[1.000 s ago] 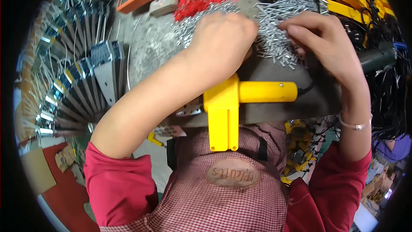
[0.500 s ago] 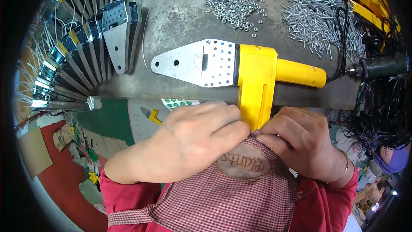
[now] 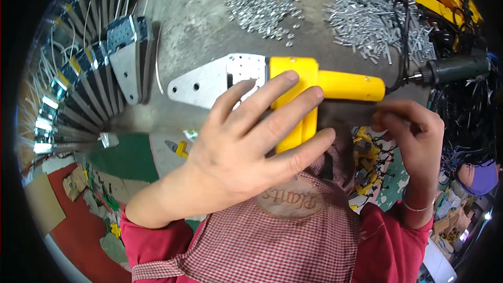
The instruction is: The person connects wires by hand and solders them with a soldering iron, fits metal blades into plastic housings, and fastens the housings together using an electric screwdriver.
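Note:
A yellow plastic pipe welder [image 3: 293,67] lies across the table edge, its pointed metal plate [image 3: 195,85] to the left and its handle [image 3: 352,86] to the right. Over its yellow housing my left hand [image 3: 243,144] is spread open, fingers stretched across the housing and the perforated metal guard. Below the handle's end, apart from the welder, is my right hand [image 3: 419,133] with its fingers curled together. Whether anything is between those fingers is hidden. The yellow leg of the housing points toward my checked apron [image 3: 251,241].
Metal nuts [image 3: 267,5] and long screws [image 3: 367,15] lie in piles at the back. A dark electric screwdriver [image 3: 456,71] rests at the right, near yellow housings [image 3: 424,2]. Several metal heating plates [image 3: 78,84] are fanned out at left. More yellow parts [image 3: 367,162] show below the table.
Both hands have left the front end of the yellow leg. My left hand has spread over the housing; my right has moved right. The view has shifted, so the welder appears farther left.

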### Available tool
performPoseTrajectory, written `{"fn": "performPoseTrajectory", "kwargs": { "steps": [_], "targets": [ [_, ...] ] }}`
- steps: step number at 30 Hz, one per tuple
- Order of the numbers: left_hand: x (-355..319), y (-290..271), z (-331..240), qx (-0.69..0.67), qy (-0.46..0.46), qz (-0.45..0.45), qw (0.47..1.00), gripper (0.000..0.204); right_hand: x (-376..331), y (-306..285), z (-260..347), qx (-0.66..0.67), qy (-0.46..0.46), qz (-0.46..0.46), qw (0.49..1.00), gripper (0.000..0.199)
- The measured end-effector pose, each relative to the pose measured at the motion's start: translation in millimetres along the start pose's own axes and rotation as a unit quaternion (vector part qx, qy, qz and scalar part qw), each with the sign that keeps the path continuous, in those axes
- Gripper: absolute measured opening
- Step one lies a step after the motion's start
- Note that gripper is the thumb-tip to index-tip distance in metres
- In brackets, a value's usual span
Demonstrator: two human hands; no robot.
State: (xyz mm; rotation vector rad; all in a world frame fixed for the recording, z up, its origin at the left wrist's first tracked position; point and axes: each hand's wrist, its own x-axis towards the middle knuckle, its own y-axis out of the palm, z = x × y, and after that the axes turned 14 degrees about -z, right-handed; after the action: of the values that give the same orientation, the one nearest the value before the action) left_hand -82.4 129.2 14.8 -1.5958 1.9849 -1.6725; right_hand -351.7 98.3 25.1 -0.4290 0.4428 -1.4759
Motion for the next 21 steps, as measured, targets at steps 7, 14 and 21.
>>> {"fn": "performPoseTrajectory", "kwargs": {
  "steps": [7, 14, 21],
  "targets": [
    [-15.9, 29.2, 3.0, 0.086, -0.003, 0.076, 0.993, 0.055, 6.2, -11.1, -7.3, -0.047, -0.001, -0.031, 0.998, 0.009],
    [-15.7, 32.3, 2.0, 0.093, 0.0, 0.06, 0.994, 0.046, 16.3, -3.5, -8.7, -0.092, -0.181, 0.004, 0.979, 0.015],
    [-17.1, 34.4, 3.6, 0.098, 0.005, 0.058, 0.993, 0.045, 13.3, 3.4, -16.1, -0.071, -0.189, -0.052, 0.978, 0.015]
  ]
}}
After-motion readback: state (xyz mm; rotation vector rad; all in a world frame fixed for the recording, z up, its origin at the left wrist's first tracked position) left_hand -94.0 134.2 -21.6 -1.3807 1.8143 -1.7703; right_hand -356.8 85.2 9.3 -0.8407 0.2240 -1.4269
